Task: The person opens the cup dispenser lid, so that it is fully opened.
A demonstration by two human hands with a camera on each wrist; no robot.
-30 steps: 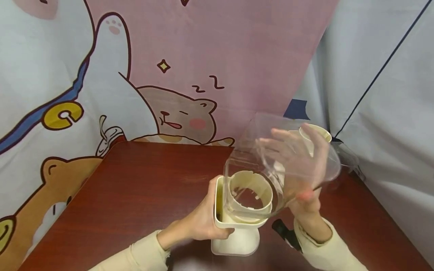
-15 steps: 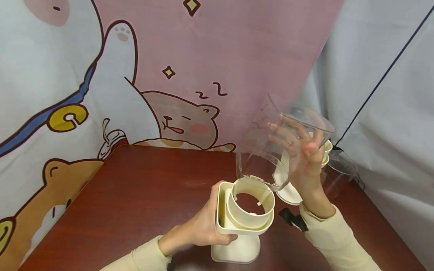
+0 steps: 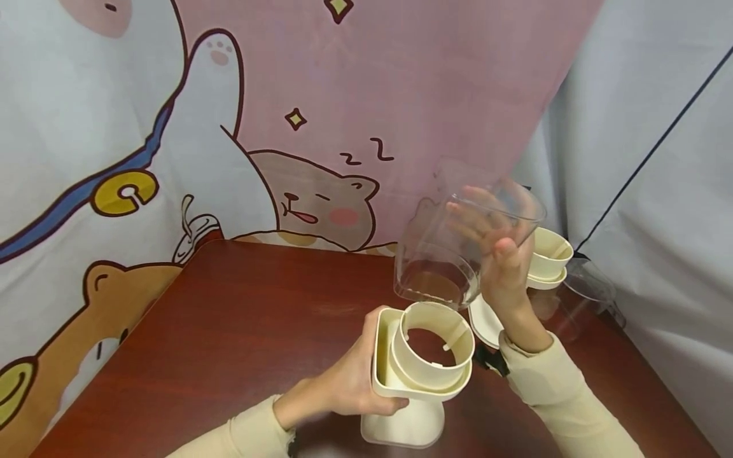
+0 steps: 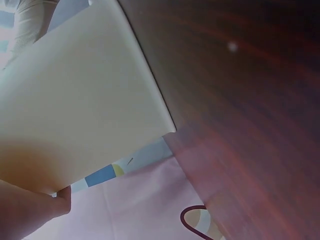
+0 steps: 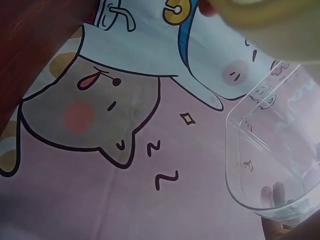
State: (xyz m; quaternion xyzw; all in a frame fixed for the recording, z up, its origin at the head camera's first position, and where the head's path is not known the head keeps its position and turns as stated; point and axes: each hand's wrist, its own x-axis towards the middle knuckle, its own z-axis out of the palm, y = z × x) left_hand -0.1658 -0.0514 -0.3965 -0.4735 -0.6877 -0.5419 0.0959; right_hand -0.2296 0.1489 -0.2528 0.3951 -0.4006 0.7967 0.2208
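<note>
My left hand [image 3: 355, 375] grips a cream plastic stand by its side; a round collar [image 3: 432, 375] sits on top of this stand, beside a deep rectangular recess. In the left wrist view the stand's smooth wall [image 4: 75, 100] fills much of the picture, with the hand [image 4: 30, 210] at its lower edge. My right hand [image 3: 504, 261] holds a clear plastic container [image 3: 406, 267] up behind the collar, thumb on the near side and fingers seen through the wall. One end of the container hangs just above the collar's far rim. The right wrist view shows the container's rounded corner [image 5: 232, 185].
A second cream stand [image 3: 550, 264] is at the back right, partly behind my right arm. Another clear container [image 3: 590, 283] lies by the right curtain. A black object [image 3: 492, 361] lies near my right sleeve. Printed curtains [image 3: 435, 76] border the dark red table [image 3: 258, 331].
The clear container has lifted off from over the collar and tilted, and now hangs behind it in my right hand. My left hand keeps its grip on the stand.
</note>
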